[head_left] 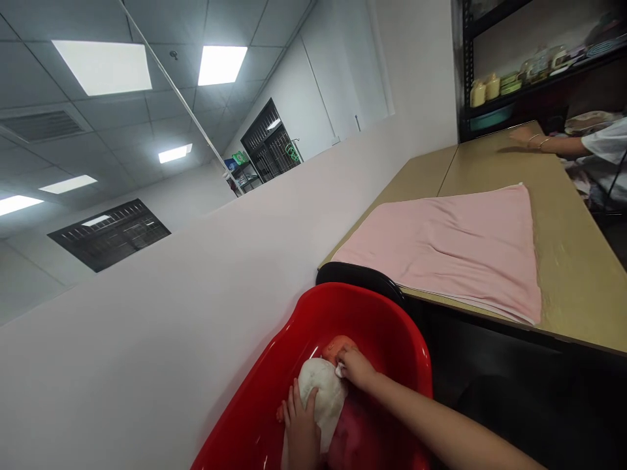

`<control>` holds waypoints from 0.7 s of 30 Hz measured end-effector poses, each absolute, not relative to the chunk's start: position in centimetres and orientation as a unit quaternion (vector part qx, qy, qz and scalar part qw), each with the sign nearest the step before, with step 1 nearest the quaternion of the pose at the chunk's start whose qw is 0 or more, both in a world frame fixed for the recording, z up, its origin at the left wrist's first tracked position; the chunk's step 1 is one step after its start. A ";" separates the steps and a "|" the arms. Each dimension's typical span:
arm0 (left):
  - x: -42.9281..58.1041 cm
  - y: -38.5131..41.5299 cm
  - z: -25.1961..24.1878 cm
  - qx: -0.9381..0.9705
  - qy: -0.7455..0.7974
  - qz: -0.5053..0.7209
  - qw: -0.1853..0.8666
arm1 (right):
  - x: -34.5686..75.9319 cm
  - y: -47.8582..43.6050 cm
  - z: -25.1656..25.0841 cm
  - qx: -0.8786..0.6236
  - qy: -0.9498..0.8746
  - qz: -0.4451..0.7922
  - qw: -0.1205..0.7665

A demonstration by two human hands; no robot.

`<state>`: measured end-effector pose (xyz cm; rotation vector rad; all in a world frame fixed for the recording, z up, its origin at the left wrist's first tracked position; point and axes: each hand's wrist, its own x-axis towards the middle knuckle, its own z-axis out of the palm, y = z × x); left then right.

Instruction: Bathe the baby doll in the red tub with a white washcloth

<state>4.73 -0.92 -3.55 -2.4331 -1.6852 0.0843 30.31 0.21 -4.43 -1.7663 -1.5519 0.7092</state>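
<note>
Basically, everything is being handled down at six o'clock, inside a red tub point(422, 356). A white pad point(321, 378) can be seen in there, lying between the two hands, with its rounded end pointed at twelve. It's being pressed by the left hand point(301, 421), which is laid over it from six o'clock with the fingers spread, nothing gripped.

The right hand point(358, 369) is brought in from four o'clock, fingers pinched around a small white cloth point(339, 371) right by the pad's two o'clock edge. Just past that, at the pad's one o'clock, an orange thing point(336, 346) is partly covered by the right hand; whether it's being touched can't be told. Another orange bit point(280, 413) is half hidden at the left hand's nine o'clock.

Over at three o'clock, a pink towel point(455, 241) is spread, a bit wrinkled, on a tan table point(578, 261). At two o'clock a co-worker's hand point(524, 135) is held at the table's far end, and bottles point(484, 88) are lined up on a black shelf point(467, 72) behind.
</note>
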 end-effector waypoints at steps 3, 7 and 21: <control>4.5 -0.8 -4.0 -0.820 -0.565 0.023 0.094 | 29.1 0.5 -3.8 -0.691 -0.580 0.238 0.359; 3.8 -0.3 -5.1 -0.824 -0.556 0.019 0.106 | 27.2 1.1 -5.0 -0.695 -0.616 0.164 0.331; 3.7 0.0 -5.4 -0.827 -0.553 0.029 0.096 | 30.4 1.3 -6.6 -0.640 -0.596 0.320 0.365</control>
